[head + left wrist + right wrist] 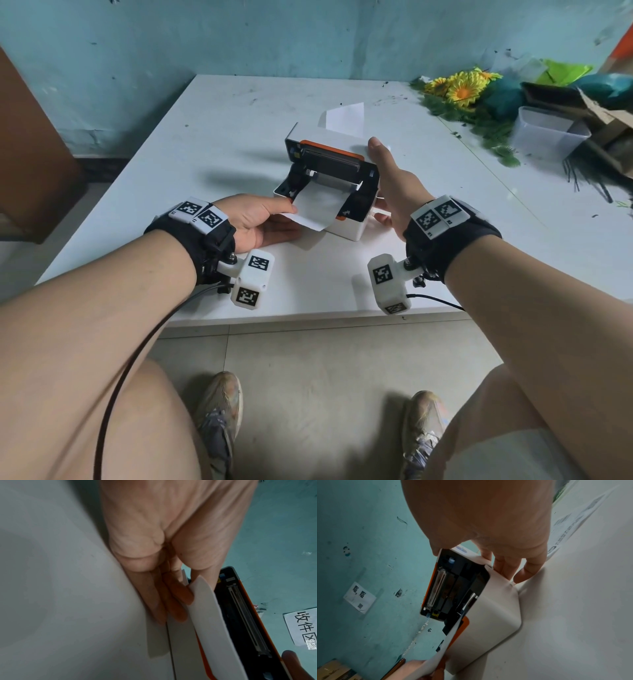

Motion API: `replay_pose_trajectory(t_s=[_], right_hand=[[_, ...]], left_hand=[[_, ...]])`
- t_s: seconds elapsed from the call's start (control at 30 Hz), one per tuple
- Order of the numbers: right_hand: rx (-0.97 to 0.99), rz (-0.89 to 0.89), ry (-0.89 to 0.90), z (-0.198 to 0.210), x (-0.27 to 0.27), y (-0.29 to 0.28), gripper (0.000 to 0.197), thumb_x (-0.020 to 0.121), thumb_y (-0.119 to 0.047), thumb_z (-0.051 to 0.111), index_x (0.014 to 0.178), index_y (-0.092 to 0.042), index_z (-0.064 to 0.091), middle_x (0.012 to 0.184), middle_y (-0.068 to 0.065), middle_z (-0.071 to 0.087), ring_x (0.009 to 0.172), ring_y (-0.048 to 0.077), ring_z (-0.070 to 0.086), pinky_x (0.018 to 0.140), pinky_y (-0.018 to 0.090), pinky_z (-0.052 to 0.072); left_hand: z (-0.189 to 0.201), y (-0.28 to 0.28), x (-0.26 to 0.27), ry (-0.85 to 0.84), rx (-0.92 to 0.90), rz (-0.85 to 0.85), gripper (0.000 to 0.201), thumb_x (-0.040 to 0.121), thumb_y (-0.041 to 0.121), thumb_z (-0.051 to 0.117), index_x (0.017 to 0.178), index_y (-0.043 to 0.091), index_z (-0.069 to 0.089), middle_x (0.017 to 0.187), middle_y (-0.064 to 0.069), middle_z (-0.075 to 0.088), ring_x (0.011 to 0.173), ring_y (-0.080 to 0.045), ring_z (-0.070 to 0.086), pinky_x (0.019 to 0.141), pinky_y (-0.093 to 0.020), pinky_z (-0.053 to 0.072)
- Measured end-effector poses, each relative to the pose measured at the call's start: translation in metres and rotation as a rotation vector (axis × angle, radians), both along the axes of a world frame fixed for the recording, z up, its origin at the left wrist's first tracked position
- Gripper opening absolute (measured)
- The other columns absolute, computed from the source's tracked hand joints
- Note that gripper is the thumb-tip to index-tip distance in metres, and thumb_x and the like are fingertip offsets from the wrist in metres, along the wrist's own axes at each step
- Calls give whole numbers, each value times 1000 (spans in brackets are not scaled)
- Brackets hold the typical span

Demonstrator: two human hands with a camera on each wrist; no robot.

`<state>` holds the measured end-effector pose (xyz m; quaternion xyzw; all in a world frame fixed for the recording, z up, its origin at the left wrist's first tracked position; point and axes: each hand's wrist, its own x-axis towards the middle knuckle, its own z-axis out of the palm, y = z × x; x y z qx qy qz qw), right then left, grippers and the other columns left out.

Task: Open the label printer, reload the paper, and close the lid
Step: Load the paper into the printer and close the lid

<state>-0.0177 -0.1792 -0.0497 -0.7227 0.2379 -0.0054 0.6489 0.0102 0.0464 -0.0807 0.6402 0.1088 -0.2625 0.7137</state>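
The white and orange label printer (pixel 346 226) stands mid-table with its lid (pixel 329 152) raised, so the black print head shows. A white paper strip (pixel 318 209) runs out of its front. My left hand (pixel 291 219) pinches the strip's near left corner between thumb and fingers; the left wrist view shows that hand (pixel 185 595) on the paper (pixel 214 628). My right hand (pixel 380 181) grips the printer's right side, thumb up on the lid. In the right wrist view the thumb touches the lid (pixel 453 585) and the fingers (pixel 505 566) curl behind the body (pixel 496 615).
More white paper (pixel 344 118) sticks up behind the printer. Artificial sunflowers (pixel 459 87), a clear plastic tub (pixel 544 133) and torn cardboard (pixel 603 116) crowd the table's right back corner. A brown board (pixel 30 154) leans at the left. The table's front edge (pixel 308 317) is near my wrists.
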Motion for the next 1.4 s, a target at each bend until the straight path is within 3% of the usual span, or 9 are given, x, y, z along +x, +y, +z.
replay_pose_trajectory(t_s=[0.3, 0.47, 0.67, 0.77, 0.9, 1.13, 1.17, 1.3, 1.4], right_hand=[[-1, 19, 1, -1, 2, -2, 84, 95, -79, 55, 150, -16, 55, 131, 0, 50, 121, 22, 46, 96, 40, 35], [-4, 43, 2, -5, 4, -5, 81, 89, -83, 59, 135, -17, 65, 138, 2, 65, 129, 26, 59, 96, 42, 44], [-60, 70, -21, -8, 6, -7, 93, 82, -90, 58, 139, -17, 66, 136, 5, 69, 128, 29, 62, 93, 44, 49], [-85, 100, -39, -9, 5, -9, 94, 81, -91, 54, 139, -18, 67, 138, 6, 68, 129, 30, 61, 92, 45, 50], [-110, 104, -55, -11, 4, -9, 86, 85, -90, 54, 130, -19, 70, 138, 10, 70, 130, 31, 62, 103, 47, 52], [-115, 109, -64, -11, 3, -8, 78, 93, -83, 52, 129, -17, 70, 140, 14, 68, 131, 34, 62, 109, 50, 49], [-116, 112, -59, -11, 3, -8, 78, 92, -83, 53, 129, -16, 69, 141, 15, 68, 131, 34, 62, 108, 50, 50], [-112, 124, -44, -10, 4, -8, 78, 87, -82, 55, 130, -19, 67, 136, 10, 70, 126, 30, 64, 91, 45, 50], [-105, 125, -51, -9, 4, -5, 70, 92, -75, 54, 132, -19, 67, 132, 6, 72, 124, 27, 64, 89, 43, 48]], left_hand=[[0, 0, 0, -13, 4, 14, 15, 99, -3, 64, 86, 4, 67, 62, -11, 74, 65, -22, 74, 72, -35, 66], [0, 0, 0, -10, -4, 1, 11, 98, -4, 65, 90, 3, 69, 71, -14, 76, 79, -28, 72, 70, -36, 67], [-1, 0, 1, -12, -5, -9, 7, 98, -4, 65, 97, 2, 68, 93, -19, 72, 85, -29, 71, 71, -37, 67], [-1, 0, 1, -14, -2, -11, 7, 98, -4, 66, 96, 2, 68, 93, -20, 72, 84, -30, 72, 72, -37, 67], [-1, 0, 0, -17, -3, -18, 6, 98, -4, 65, 98, 2, 68, 98, -21, 72, 92, -33, 71, 72, -38, 67], [1, 0, -2, -29, 6, -19, 9, 99, -4, 64, 93, 3, 68, 67, -14, 76, 79, -30, 71, 64, -34, 67], [1, 0, -1, -30, 5, -21, 9, 99, -4, 64, 94, 3, 68, 68, -13, 76, 79, -30, 71, 65, -34, 67], [-1, -1, -1, -29, -6, -26, 8, 98, -4, 65, 100, 2, 70, 99, -19, 74, 86, -30, 72, 69, -35, 68], [-2, -1, -1, -33, -12, -31, 8, 98, -4, 64, 100, 2, 70, 104, -20, 74, 89, -30, 72, 74, -36, 67]])
